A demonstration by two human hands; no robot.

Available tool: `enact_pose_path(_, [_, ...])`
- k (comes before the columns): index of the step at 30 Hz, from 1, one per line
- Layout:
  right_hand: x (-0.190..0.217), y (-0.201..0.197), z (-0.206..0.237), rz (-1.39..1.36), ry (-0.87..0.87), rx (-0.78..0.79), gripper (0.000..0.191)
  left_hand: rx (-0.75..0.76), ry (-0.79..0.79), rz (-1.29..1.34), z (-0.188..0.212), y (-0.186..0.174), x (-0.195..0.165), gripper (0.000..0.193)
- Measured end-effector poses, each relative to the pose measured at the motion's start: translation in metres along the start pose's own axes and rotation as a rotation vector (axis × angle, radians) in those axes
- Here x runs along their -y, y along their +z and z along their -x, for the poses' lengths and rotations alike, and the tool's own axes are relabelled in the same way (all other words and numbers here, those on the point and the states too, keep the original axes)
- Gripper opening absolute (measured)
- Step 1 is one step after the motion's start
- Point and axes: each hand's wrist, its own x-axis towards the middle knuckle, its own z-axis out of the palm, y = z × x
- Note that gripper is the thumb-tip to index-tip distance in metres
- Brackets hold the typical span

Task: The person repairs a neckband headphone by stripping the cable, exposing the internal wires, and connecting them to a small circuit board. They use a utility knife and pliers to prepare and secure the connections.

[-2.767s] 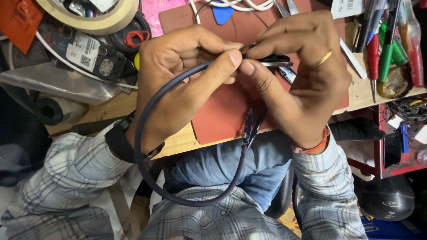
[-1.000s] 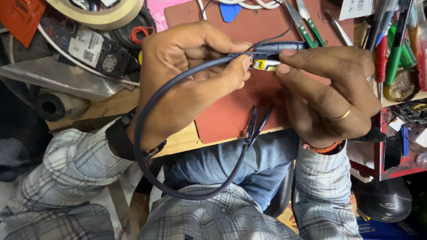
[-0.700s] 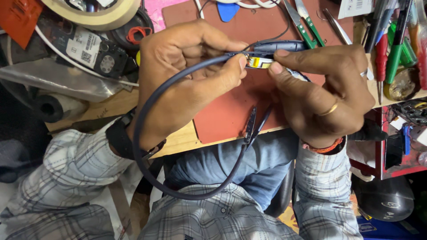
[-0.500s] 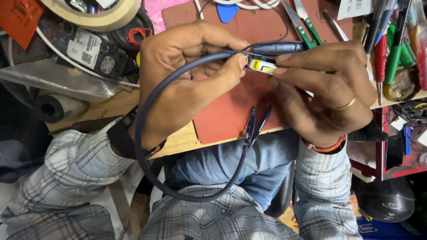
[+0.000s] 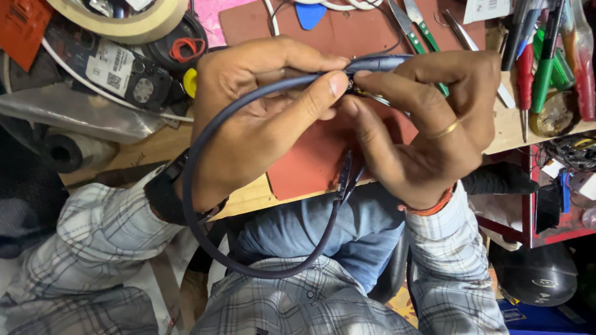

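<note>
A: What are the two hands doing?

B: Both are closed on a dark blue-grey flexible neckband cable [image 5: 205,248]. The left hand [image 5: 261,118] pinches it between thumb and forefinger near its end, and the right hand [image 5: 422,130], with a gold ring on one finger, grips the end piece from the other side. The fingertips of the two hands meet just above a reddish-brown rubber work mat [image 5: 310,161].

A: And the rest of the cable?

B: It loops from the left hand down past the wrist, curves over the person's lap in front of the checked shirt, and rises again to the tabletop [image 5: 254,195] edge, where a thin dark piece hangs by the mat's front rim.

A: Can you see what sits between the fingertips?

B: Only a small metallic glint; it is too small to tell more.

A: What lies around?

B: A big roll of cream masking tape [image 5: 124,18] at the top left, a black circuit part with a white label [image 5: 124,77] under it, a blue plastic pick [image 5: 310,13] at the mat's far edge, and red- and green-handled screwdrivers [image 5: 546,56] standing at the right.
</note>
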Motion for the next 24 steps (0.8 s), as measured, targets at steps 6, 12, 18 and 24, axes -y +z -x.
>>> enact_pose_path(6, [0.0065, 0.0021, 0.0025, -0.068, 0.107, -0.005, 0.017, -0.028, -0.036, -0.032, -0.0023, 0.0034, -0.0014, 0.010])
enact_pose_path(12, [0.0073, 0.0072, 0.0028, -0.125, 0.191, -0.025, 0.015, -0.015, 0.015, -0.030, -0.0016, 0.0041, 0.0042, 0.007])
enact_pose_path(18, [0.0063, 0.0086, 0.0061, -0.091, 0.169, -0.003, 0.011, -0.024, -0.043, -0.036, -0.0035, 0.0026, 0.0018, 0.008])
enact_pose_path(24, [0.0089, 0.0090, 0.0069, 0.029, 0.084, -0.015, 0.020, -0.036, -0.063, 0.040, -0.0040, 0.0056, -0.0009, 0.010])
